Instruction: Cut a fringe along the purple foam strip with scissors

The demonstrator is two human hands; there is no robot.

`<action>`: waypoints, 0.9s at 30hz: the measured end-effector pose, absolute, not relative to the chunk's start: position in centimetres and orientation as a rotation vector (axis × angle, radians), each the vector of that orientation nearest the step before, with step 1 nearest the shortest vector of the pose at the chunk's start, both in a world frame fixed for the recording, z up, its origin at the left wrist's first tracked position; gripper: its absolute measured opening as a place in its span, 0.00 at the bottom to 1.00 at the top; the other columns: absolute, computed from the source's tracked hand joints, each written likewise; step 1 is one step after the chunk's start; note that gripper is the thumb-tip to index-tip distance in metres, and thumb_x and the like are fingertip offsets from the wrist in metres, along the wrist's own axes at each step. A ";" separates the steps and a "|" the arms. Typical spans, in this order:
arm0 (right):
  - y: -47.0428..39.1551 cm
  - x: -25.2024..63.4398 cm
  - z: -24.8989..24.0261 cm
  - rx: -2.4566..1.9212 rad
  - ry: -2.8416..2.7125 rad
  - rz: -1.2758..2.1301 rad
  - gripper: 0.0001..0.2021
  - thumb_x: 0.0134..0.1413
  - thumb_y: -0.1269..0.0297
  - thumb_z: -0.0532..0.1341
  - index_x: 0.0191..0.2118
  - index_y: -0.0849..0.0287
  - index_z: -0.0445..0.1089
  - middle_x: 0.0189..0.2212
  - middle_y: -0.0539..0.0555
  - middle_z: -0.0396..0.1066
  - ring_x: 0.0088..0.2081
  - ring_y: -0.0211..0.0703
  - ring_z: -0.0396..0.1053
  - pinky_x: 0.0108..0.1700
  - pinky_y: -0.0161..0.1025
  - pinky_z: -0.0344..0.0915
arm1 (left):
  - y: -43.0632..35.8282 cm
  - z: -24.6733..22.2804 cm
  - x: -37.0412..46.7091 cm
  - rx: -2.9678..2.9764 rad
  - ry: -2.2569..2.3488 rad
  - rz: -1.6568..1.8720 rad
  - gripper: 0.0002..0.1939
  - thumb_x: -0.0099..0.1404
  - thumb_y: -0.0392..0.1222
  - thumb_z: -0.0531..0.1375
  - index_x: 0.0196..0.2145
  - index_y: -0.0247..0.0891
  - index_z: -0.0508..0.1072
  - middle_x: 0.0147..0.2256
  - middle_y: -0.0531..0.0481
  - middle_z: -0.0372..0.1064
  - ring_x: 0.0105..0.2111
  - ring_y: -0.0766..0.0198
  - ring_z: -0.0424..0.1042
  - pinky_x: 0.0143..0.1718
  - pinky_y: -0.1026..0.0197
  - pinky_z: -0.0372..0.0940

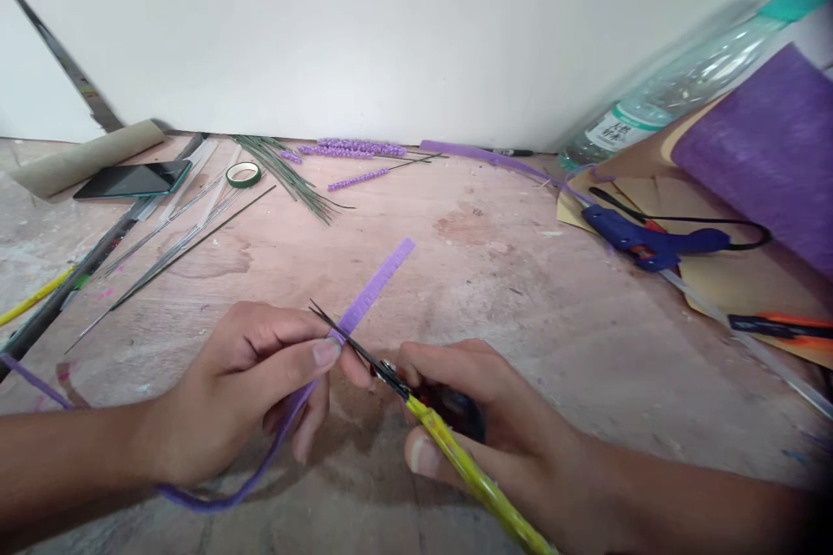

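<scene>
A long purple strip [379, 282] is pinched between the thumb and fingers of my left hand [260, 373]. Its upper end, with a finely nicked edge, points up and right, while the rest hangs below the hand and curves off to the left. My right hand [482, 425] is closed round scissors [449, 442] with dark blades and a yellow-wrapped handle. The blades lie slightly apart across the strip, just beyond my left thumb. Part of the other scissor handle is hidden by my right fingers.
Behind are green wires [292, 178], beaded-looking purple stems [355, 147] and green tape [243, 175]. A phone [134, 179] and cardboard tube [97, 158] lie left. A blue glue gun [634, 236], bottle [690, 78], purple sheet [768, 147] and orange cutter [781, 328] are right.
</scene>
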State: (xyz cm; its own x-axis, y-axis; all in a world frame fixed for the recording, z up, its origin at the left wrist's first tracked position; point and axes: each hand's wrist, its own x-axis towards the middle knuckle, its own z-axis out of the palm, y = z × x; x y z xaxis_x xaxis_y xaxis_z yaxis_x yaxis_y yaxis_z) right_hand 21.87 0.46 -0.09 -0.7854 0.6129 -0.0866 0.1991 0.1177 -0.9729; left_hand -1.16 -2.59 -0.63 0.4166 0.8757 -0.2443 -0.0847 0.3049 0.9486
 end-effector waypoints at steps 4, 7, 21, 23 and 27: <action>0.3 22.0 -0.4 -0.812 -2.132 1.576 0.19 0.61 0.48 0.62 0.30 0.58 0.61 0.21 0.43 0.51 0.23 0.32 0.48 0.23 0.33 0.48 | -2.7 -0.9 -1.2 1.049 0.938 0.786 0.17 0.70 0.51 0.60 0.37 0.34 0.80 0.16 0.53 0.70 0.14 0.73 0.60 0.18 0.70 0.52; 0.2 22.1 -0.5 -0.816 -2.153 1.552 0.19 0.61 0.49 0.62 0.28 0.57 0.58 0.22 0.43 0.53 0.23 0.32 0.49 0.24 0.33 0.49 | -2.7 -0.9 -1.2 1.049 0.925 0.802 0.16 0.69 0.51 0.61 0.36 0.35 0.80 0.16 0.53 0.71 0.15 0.71 0.64 0.18 0.71 0.55; 0.1 22.1 -0.3 -0.795 -1.970 1.735 0.24 0.61 0.42 0.60 0.28 0.59 0.60 0.23 0.45 0.51 0.25 0.34 0.49 0.25 0.34 0.48 | -2.3 -0.4 -1.0 1.102 0.915 0.778 0.16 0.71 0.48 0.59 0.32 0.34 0.78 0.15 0.54 0.68 0.13 0.73 0.63 0.17 0.71 0.55; 0.1 22.1 -0.4 -0.790 -1.960 1.741 0.24 0.61 0.42 0.61 0.27 0.59 0.60 0.23 0.45 0.52 0.25 0.33 0.49 0.25 0.34 0.48 | -2.3 -0.3 -1.0 1.098 0.917 0.772 0.16 0.71 0.48 0.59 0.32 0.34 0.78 0.15 0.54 0.68 0.13 0.73 0.63 0.17 0.71 0.55; 0.1 22.0 -0.3 -0.790 -1.953 1.741 0.23 0.60 0.43 0.62 0.27 0.58 0.59 0.22 0.44 0.51 0.24 0.33 0.48 0.24 0.34 0.47 | -2.4 -0.3 -1.0 1.093 0.911 0.784 0.16 0.71 0.48 0.59 0.32 0.34 0.77 0.15 0.55 0.67 0.13 0.73 0.63 0.17 0.71 0.54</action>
State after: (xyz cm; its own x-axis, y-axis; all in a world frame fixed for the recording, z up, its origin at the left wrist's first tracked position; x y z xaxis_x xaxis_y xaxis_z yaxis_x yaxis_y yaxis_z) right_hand 22.03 0.06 -0.28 -0.7573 0.6494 -0.0689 0.1429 0.0618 -0.9878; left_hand -1.03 -2.37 -0.35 0.4229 0.8796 -0.2179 -0.0841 0.2775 0.9570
